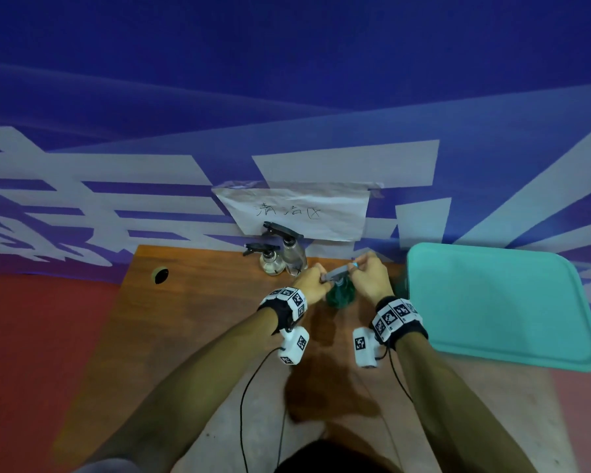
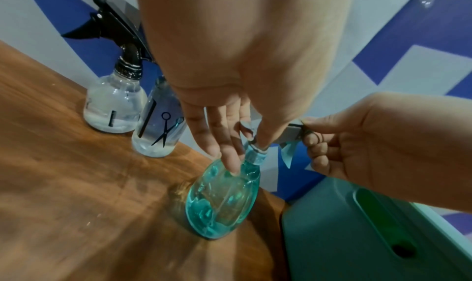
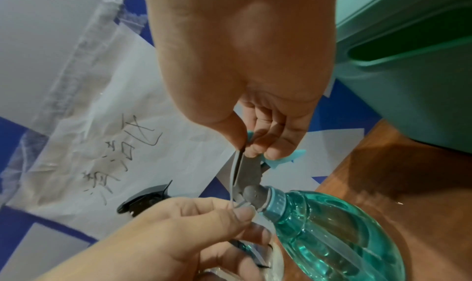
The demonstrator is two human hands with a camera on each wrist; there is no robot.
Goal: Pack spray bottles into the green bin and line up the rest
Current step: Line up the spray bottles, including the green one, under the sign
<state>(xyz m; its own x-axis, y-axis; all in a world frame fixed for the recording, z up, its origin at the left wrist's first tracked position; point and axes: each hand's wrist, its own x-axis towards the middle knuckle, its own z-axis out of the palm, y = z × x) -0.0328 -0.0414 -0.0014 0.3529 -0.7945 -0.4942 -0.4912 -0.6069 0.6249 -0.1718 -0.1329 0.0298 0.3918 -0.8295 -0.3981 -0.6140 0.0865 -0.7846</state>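
A teal spray bottle [image 1: 340,295] [image 2: 222,200] [image 3: 332,235] with a grey trigger head [image 3: 249,170] stands slightly tilted on the wooden table [image 1: 202,302], just left of the green bin [image 1: 492,302] [image 2: 357,235] [image 3: 408,83]. My left hand [image 1: 313,283] [image 2: 245,150] [image 3: 217,216] pinches the back of the head by the collar, with other fingers resting on the bottle's shoulder. My right hand [image 1: 365,274] [image 2: 314,135] [image 3: 255,146] pinches the nozzle end of the head. Two clear spray bottles with black heads stand at the back: a round one [image 1: 272,261] [image 2: 114,103] and a taller one [image 1: 294,254] [image 2: 158,127] printed with scissors.
A handwritten paper sign [image 1: 297,213] is taped to the blue and white wall behind the table. The table has a round cable hole [image 1: 160,275] at its back left. The bin's side has a handle slot [image 2: 378,220]. Red floor lies on the left.
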